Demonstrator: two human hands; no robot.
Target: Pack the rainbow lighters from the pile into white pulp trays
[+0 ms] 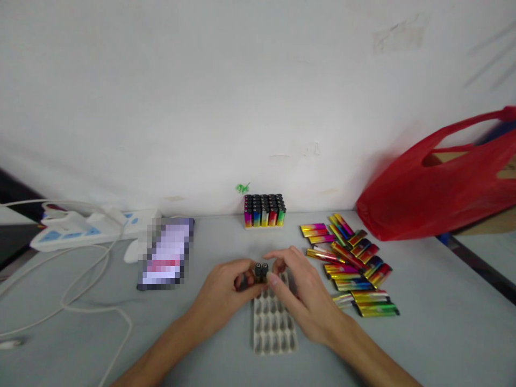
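Note:
Two lighters (262,270) stand side by side at the far end of a pale slotted tray (276,352). Only their black tops show clearly; my fingers cover most of their bodies. My left hand (226,287) is closed around them from the left, thumb in front and fingers behind. From the right, my right hand (303,294) reaches over the tray. Its thumb tip is at the right-hand lighter and its index finger arches above, apart from the thumb. In the nearer rows, the tray's slots hold no lighters.
Upright lighters (264,210) fill another tray by the wall. Loose shiny lighters (350,258) lie scattered to the right. A red plastic bag (439,188) stands beyond them. On the left are a phone (167,252), a power strip (76,234) and white cables (91,309).

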